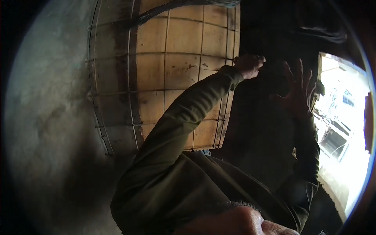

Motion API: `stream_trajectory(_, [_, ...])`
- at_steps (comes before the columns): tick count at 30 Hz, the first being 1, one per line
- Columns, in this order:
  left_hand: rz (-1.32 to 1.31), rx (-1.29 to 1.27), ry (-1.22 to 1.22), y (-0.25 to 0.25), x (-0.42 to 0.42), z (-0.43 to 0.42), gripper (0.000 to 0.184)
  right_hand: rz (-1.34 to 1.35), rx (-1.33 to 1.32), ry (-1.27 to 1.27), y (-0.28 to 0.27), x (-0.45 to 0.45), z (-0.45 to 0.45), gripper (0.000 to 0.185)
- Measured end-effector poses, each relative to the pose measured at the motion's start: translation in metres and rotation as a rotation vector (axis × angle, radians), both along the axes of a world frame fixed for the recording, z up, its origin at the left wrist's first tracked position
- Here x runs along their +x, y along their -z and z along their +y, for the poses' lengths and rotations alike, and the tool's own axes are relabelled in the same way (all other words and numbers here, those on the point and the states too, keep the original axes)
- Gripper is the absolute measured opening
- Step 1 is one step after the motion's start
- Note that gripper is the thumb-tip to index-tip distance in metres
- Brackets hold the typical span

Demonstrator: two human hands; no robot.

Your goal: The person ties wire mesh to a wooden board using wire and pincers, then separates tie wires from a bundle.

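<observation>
My left hand (249, 66), at the end of a green sleeve, is at the right edge of a wire grid (165, 58). Its fingers are curled, and what they close on is too small and dark to make out. The grid's thin rods cross over a tan wooden board (180, 74) with dark stains. Further right, my right hand (295, 92) is raised in deep shadow, its fingers spread and nothing seen in it. Across the top of the board lies a bundle of thin dark strands (188, 4).
A rough grey surface (47, 98) fills the left side. At the right a bright opening (344, 117) shows blurred, overexposed shapes beyond it. Deep shadow lies between the board and the opening. Part of the wearer's own face shows at the bottom edge.
</observation>
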State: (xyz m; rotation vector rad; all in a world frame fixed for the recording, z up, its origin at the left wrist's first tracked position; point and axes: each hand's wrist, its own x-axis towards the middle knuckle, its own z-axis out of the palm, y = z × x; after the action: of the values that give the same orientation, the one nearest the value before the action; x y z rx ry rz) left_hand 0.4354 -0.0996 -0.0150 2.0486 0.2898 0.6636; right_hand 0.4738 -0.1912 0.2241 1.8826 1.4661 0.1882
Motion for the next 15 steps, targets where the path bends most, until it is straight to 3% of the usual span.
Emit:
stream_trajectory(1, [-0.003, 0.008, 0.020, -0.003, -0.004, 0.000, 0.037, -0.012, 0.004, 0.045, -0.005, 0.004, -0.009, 0.085])
stream_trajectory(3, [0.086, 0.031, 0.042, -0.010, -0.009, -0.001, 0.035, 0.430, 0.439, 0.255, 0.002, 0.035, -0.051, 0.081])
stream_trajectory(4, [0.085, 0.040, 0.062, -0.011, -0.010, 0.000, 0.035, 0.589, 0.536, 0.559, 0.019, 0.065, -0.092, 0.079])
stream_trajectory(6, [0.030, 0.007, 0.030, -0.007, -0.009, 0.000, 0.032, 0.711, 0.583, 0.827, 0.060, 0.075, -0.158, 0.074])
stream_trajectory(9, [-0.026, 0.008, 0.043, -0.005, -0.009, 0.002, 0.024, 0.207, 0.338, 0.506, 0.090, 0.016, -0.203, 0.066])
stream_trajectory(11, [-0.073, 0.028, 0.064, -0.009, -0.009, -0.001, 0.014, 0.342, 0.412, 0.668, 0.134, 0.017, -0.249, 0.066])
stream_trajectory(13, [0.064, 0.051, 0.093, -0.015, -0.012, -0.003, 0.011, 0.471, 0.540, 0.911, 0.146, 0.025, -0.256, 0.067])
stream_trajectory(14, [0.101, 0.069, 0.085, -0.019, -0.013, -0.004, 0.010, 0.483, 0.560, 0.918, 0.143, 0.027, -0.248, 0.067])
stream_trajectory(15, [0.108, 0.090, 0.089, -0.022, -0.013, -0.005, 0.010, 0.525, 0.756, 0.756, 0.138, 0.027, -0.236, 0.065])
